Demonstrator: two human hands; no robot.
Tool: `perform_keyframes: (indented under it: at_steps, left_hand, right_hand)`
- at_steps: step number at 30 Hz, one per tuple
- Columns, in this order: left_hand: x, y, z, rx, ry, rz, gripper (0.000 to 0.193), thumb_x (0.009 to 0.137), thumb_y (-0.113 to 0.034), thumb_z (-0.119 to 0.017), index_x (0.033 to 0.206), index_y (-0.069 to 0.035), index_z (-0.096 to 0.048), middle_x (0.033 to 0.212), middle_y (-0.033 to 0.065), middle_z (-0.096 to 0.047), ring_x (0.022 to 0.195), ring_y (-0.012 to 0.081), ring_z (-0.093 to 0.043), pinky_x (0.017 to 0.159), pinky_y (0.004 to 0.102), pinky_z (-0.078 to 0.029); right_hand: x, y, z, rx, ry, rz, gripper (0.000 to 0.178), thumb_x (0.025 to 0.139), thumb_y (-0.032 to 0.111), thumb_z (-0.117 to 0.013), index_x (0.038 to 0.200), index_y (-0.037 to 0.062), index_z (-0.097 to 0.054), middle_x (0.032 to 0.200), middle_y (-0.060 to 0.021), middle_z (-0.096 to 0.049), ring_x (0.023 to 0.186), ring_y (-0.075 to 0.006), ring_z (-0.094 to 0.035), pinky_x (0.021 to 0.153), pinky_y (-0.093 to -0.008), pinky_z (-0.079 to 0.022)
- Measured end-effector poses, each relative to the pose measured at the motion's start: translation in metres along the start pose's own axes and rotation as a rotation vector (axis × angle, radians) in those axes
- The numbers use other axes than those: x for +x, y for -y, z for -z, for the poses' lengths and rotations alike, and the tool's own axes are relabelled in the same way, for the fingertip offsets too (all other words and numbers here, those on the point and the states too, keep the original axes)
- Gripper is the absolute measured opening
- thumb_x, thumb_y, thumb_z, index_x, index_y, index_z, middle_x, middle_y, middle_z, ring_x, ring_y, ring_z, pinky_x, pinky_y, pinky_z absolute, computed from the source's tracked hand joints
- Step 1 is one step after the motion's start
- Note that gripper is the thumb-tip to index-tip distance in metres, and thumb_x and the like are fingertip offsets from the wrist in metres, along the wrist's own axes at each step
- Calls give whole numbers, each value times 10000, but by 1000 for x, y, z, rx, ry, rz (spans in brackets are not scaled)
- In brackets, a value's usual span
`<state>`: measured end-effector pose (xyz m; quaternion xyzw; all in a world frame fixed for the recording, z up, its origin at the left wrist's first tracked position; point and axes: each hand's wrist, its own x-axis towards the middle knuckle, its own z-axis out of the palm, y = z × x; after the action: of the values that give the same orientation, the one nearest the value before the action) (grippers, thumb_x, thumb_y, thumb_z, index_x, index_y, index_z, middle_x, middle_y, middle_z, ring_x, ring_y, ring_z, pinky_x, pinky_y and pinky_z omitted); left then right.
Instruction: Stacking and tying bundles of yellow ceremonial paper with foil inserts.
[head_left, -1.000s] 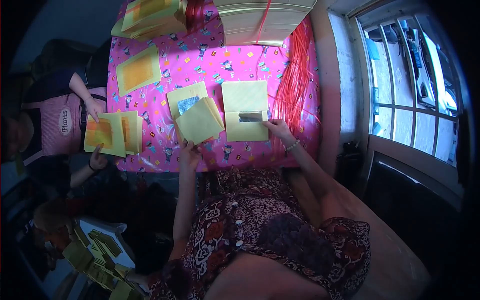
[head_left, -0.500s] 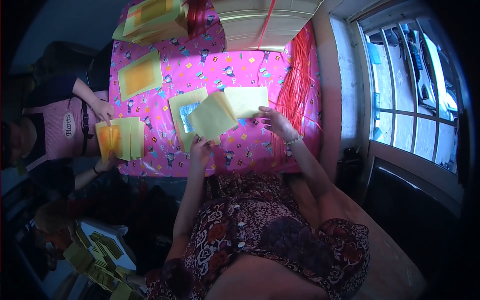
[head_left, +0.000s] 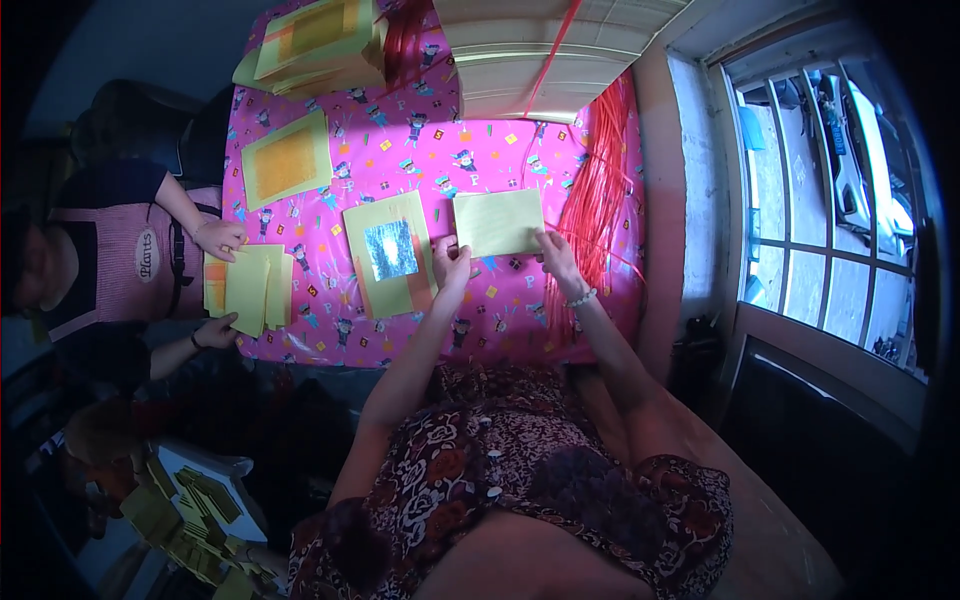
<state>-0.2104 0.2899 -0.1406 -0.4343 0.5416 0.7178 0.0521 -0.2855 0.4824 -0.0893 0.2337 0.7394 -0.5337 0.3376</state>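
- I pinch the pale yellow sheet by its lower corners, my left hand and right hand clamped on it, keeping it flat above the counter.
- The foil-centred sheet lies just left, within reach.

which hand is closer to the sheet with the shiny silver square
Left. The left hand sits just right of the sheet with the silver square; the right hand is farther right.

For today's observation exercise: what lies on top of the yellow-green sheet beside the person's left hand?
A shiny silver-blue foil square lies on the yellow-green sheet, near its middle. An orange layer peeks out along the sheet's right edge. What is under the foil square cannot be seen. The left hand is just right of it.
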Motion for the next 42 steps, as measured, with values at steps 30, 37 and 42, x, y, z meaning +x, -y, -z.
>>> perform_keyframes:
  at_steps: [30,37,42]
  left_hand:
    - [-37,-35,18,555,-59,-577,481,816,-148,-657,1223,-29,-429,1095,221,-507,931,366,-584,754,456,-488]
    - [-51,-33,85,616,-162,-852,250,802,-115,-646,1039,-67,-582,964,131,-572,912,324,-571,802,420,-469]
    - [-55,-26,150,854,-135,-844,328,749,-122,-694,1053,-73,-579,1010,129,-586,966,338,-553,852,436,-455]
  right_hand:
    - [-8,6,-5,-727,-309,249,585,892,419,-582,1217,-44,-432,1154,-298,-450,918,-415,-583,809,-491,-496]
    - [-60,38,-28,-618,-307,774,339,883,183,-628,1145,4,-508,1055,-219,-519,914,-360,-586,745,-457,-497]
    - [-73,10,-83,-912,132,981,336,846,185,-641,1140,54,-544,1085,-149,-560,1001,-332,-568,839,-431,-487]
